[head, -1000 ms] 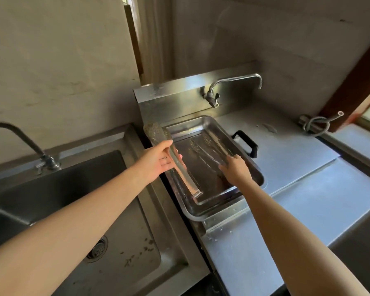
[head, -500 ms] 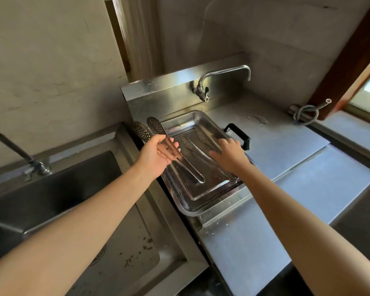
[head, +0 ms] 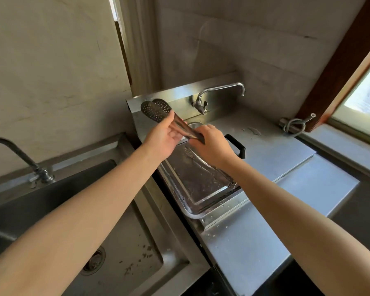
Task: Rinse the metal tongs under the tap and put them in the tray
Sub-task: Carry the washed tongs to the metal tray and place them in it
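Metal tongs [head: 158,110] with perforated spoon-shaped heads hang in the air above the far end of the steel tray [head: 192,211]. My left hand [head: 162,139] holds them around the middle, heads pointing up and away. My right hand [head: 212,146] grips their hinge end. A second pair of tongs [head: 201,165] lies inside the wet tray, partly hidden by my right hand. The tap [head: 220,92] on the steel backsplash is just right of the held tongs; no water runs from it.
A deep sink [head: 51,210] with its own tap [head: 21,157] and a drain lies to the left. The tray has a black handle [head: 237,146] on its right side. A steel counter [head: 276,159] stretches right, with a coiled hose [head: 295,124] by the window frame.
Both hands rose from the tray. My right hand left the tongs lying in the tray and took the hinge end of the pair my left hand holds. The camera tilted down.
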`<action>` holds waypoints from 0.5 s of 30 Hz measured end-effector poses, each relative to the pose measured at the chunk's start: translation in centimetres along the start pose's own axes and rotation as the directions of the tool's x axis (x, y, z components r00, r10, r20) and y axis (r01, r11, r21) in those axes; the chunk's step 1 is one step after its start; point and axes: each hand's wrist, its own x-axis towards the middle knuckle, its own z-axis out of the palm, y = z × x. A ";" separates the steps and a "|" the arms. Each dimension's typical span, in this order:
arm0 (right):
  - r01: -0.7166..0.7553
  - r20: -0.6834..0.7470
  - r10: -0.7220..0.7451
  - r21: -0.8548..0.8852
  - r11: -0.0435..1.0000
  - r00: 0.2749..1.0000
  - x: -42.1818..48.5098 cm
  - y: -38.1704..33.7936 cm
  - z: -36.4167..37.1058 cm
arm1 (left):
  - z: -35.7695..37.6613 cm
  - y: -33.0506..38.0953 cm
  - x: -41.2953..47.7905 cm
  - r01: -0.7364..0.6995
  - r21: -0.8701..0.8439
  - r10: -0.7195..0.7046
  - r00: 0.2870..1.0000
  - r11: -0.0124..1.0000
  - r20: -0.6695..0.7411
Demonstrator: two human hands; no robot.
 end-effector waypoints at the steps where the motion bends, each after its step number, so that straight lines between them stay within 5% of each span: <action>1: -0.025 -0.024 0.025 0.014 1.000 0.999 -0.1 0.2 0.1 | -0.4 0.3 -0.2 -0.006 0.008 0.006 1.000 1.000 0.012; 4: -0.153 -0.037 0.155 0.048 0.987 0.987 -0.8 1.3 1.3 | -2.5 0.2 -0.6 -0.068 0.094 0.072 0.996 0.993 -0.049; 7: -0.309 0.023 0.308 0.087 0.947 0.951 -2.2 3.0 3.8 | -5.3 -1.6 -1.1 -0.027 0.416 0.158 0.946 0.909 -0.284; 9: -0.384 0.073 0.379 0.072 0.920 0.922 -3.3 3.9 5.6 | -7.3 -3.5 -1.4 0.091 0.671 0.216 0.907 0.736 -0.361; 12: -0.461 0.128 0.450 0.072 0.884 0.884 -4.6 4.9 7.9 | -9.9 -6.5 -2.0 0.241 0.924 0.216 0.926 0.296 -0.311; 13: -0.479 0.139 0.467 0.071 0.875 0.873 -4.7 5.1 8.5 | -10.4 -7.3 -2.1 0.269 0.934 0.180 0.933 0.234 -0.313; 15: -0.502 0.157 0.490 0.052 0.863 0.858 -4.8 5.7 9.3 | -10.7 -8.6 -2.3 0.311 0.913 0.111 0.930 0.265 -0.349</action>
